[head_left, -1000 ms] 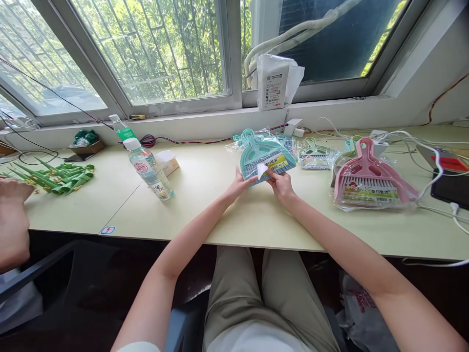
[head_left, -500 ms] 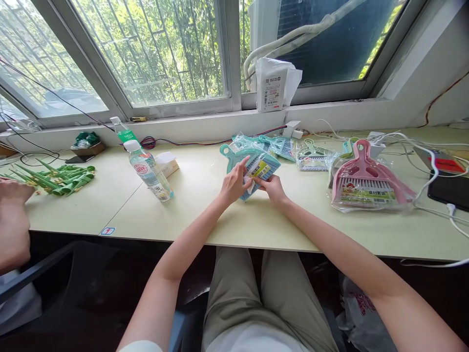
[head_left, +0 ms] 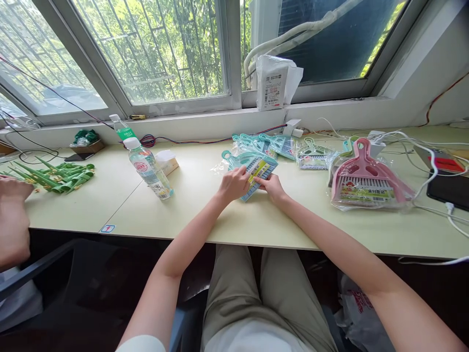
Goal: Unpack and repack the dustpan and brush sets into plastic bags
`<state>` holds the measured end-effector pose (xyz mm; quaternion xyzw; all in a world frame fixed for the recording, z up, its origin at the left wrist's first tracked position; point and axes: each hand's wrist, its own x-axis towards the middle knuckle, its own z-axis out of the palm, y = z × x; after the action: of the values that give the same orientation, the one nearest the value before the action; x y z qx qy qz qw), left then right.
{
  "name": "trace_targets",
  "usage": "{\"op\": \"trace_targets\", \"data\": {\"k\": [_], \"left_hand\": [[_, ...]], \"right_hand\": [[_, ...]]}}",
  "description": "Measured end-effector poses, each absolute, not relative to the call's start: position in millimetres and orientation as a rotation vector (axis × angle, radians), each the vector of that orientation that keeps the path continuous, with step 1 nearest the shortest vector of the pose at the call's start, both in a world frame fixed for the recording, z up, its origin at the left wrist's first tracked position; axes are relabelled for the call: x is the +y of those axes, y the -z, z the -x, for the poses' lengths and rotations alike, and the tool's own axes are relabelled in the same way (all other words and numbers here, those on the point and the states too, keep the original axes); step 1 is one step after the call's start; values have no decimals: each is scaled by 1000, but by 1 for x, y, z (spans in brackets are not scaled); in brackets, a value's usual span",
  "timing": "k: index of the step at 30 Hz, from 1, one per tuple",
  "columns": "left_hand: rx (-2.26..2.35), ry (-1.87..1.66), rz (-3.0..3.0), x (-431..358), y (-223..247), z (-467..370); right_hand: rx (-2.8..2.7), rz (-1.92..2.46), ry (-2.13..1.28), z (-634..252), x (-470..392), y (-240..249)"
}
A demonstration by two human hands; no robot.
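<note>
Between my hands, a teal mini dustpan and brush set (head_left: 264, 166) with a yellow-green label is tilted above the table, its looped handle pointing left. My left hand (head_left: 234, 185) is closed on its left side, fingers over the front. On its right edge my right hand (head_left: 274, 188) pinches with thumb and fingers. Clear wrapping shows near the handle end. Behind it lie more teal sets (head_left: 282, 145) in plastic and a pale green set (head_left: 312, 154). A wrapped pink dustpan and brush set (head_left: 366, 181) rests to the right.
Two bottles stand left of my hands, the nearer a clear bottle (head_left: 150, 171), beside a tissue box (head_left: 167, 163). Green folded pieces (head_left: 62, 176) lie far left near another person's hand (head_left: 14, 190). White cables (head_left: 432, 161) and a black phone (head_left: 449, 188) occupy the right.
The teal set has turned slightly and dipped at the handle. My left hand's fingers have curled lower over it, and loose clear wrapping now shows left of the handle.
</note>
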<state>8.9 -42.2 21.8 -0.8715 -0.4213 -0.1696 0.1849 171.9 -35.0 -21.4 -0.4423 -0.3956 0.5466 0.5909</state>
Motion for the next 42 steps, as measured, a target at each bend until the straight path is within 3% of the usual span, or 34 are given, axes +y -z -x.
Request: {"op": "trace_targets", "data": {"k": [13, 28, 31, 39, 42], "left_hand": [[-1245, 343, 2548, -39, -15, -13], [-1179, 668, 2601, -38, -6, -16], [-1207, 978, 2595, -38, -3, -17], [-2150, 2669, 2251, -20, 2, -20], [-2356, 2744, 2704, -28, 5, -26]], "right_hand": [[-876, 1077, -1221, -171, -39, 17], [-764, 976, -1187, -178, -35, 20], [-712, 942, -1191, -181, -34, 18], [-692, 912, -1230, -182, -34, 15], [-684, 923, -1226, -183, -34, 13]]}}
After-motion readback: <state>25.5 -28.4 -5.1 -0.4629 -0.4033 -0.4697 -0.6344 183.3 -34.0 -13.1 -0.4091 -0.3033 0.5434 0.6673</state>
